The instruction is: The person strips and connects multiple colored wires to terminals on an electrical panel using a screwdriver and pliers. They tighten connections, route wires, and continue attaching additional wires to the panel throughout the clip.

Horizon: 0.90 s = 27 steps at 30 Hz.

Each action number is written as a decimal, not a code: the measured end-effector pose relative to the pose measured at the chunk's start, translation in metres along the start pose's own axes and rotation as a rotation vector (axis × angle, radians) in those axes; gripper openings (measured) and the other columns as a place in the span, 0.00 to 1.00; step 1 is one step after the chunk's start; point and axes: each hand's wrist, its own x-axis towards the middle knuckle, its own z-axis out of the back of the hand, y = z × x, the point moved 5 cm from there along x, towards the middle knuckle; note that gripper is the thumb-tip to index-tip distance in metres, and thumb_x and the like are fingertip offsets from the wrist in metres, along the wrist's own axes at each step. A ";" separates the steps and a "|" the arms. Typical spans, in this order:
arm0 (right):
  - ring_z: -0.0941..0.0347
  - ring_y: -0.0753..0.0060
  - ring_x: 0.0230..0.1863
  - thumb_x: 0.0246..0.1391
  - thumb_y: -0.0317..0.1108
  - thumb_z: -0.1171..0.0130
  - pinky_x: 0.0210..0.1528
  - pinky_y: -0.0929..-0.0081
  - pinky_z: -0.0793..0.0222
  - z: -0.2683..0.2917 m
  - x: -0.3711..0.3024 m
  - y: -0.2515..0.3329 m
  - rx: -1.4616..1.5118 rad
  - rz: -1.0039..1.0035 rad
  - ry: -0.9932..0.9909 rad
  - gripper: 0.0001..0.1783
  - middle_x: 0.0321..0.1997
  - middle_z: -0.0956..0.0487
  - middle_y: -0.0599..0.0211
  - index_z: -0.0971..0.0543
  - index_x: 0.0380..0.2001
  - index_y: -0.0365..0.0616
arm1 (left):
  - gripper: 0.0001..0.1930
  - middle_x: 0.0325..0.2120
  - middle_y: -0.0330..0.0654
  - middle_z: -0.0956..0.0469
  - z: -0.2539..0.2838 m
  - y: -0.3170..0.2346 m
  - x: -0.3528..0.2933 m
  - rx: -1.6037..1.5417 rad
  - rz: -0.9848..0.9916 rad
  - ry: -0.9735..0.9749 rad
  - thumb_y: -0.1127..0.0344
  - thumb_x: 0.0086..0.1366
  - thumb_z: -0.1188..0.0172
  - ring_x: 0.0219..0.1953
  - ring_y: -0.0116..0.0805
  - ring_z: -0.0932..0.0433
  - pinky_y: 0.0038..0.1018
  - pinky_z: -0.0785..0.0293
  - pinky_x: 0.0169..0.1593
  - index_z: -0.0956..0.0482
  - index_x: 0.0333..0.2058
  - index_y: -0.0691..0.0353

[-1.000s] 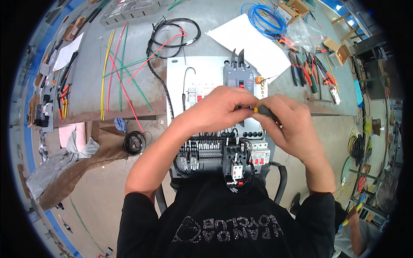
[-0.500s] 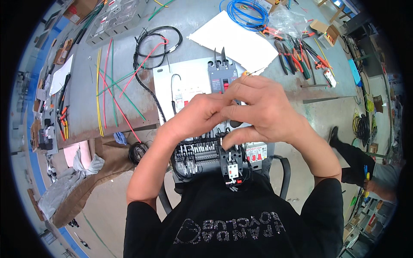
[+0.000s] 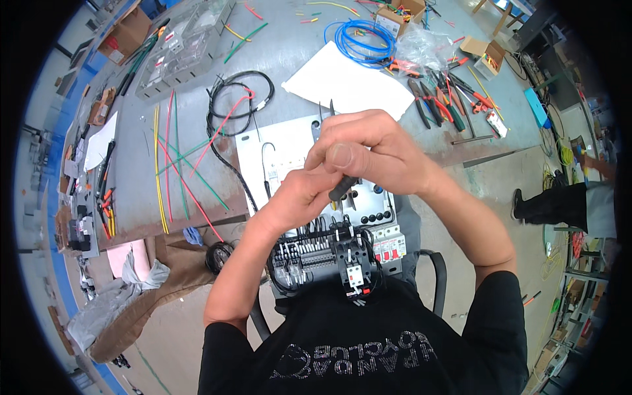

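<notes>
Both hands meet above a white mounting plate [image 3: 249, 150] full of electrical parts. My left hand [image 3: 304, 196] is closed, its fingertips tucked against the other hand, and what it pinches is hidden. Over it, my right hand [image 3: 375, 150] is curled, thumb bent inward. A black cylindrical piece [image 3: 341, 189] pokes out between the hands, beneath the right one; its far part is covered. Nearer my body lie terminal blocks [image 3: 316, 259], a black contactor [image 3: 349, 249] with a white block on it, and small white breakers [image 3: 390, 248] with red levers.
Cut coloured wires [image 3: 181, 161] and a black cable coil [image 3: 240, 99] lie on the grey table [image 3: 197, 210] at left. Beyond the plate are white paper [image 3: 349, 82], a blue wire coil [image 3: 361, 45] and several pliers [image 3: 434, 108]. A person [image 3: 559, 204] stands at the right.
My right hand has curled inward and its thumb has risen from near the contactor. The black cylindrical piece now shows between the hands. The whole view has shifted slightly.
</notes>
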 end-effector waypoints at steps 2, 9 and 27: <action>0.22 0.65 0.34 0.73 0.49 0.40 0.38 0.68 0.28 0.000 -0.001 -0.001 0.001 0.056 -0.067 0.25 0.33 0.17 0.58 0.12 0.39 0.34 | 0.10 0.40 0.44 0.13 0.002 -0.012 0.002 -0.010 0.025 0.001 0.75 0.75 0.39 0.43 0.44 0.12 0.36 0.17 0.48 0.14 0.51 0.59; 0.18 0.69 0.34 0.65 0.34 0.29 0.37 0.70 0.25 -0.004 0.005 -0.002 0.027 0.148 -0.104 0.12 0.32 0.13 0.60 0.11 0.38 0.33 | 0.11 0.43 0.45 0.13 0.003 -0.003 -0.009 0.015 0.064 -0.018 0.67 0.75 0.32 0.49 0.42 0.15 0.38 0.20 0.54 0.14 0.52 0.64; 0.21 0.53 0.54 0.61 0.53 0.29 0.71 0.46 0.34 -0.065 -0.040 0.057 -0.763 0.236 0.039 0.23 0.37 0.23 0.63 0.18 0.36 0.42 | 0.15 0.46 0.44 0.15 -0.023 0.014 -0.023 -0.118 0.190 -0.194 0.67 0.68 0.31 0.51 0.35 0.16 0.34 0.20 0.55 0.14 0.53 0.60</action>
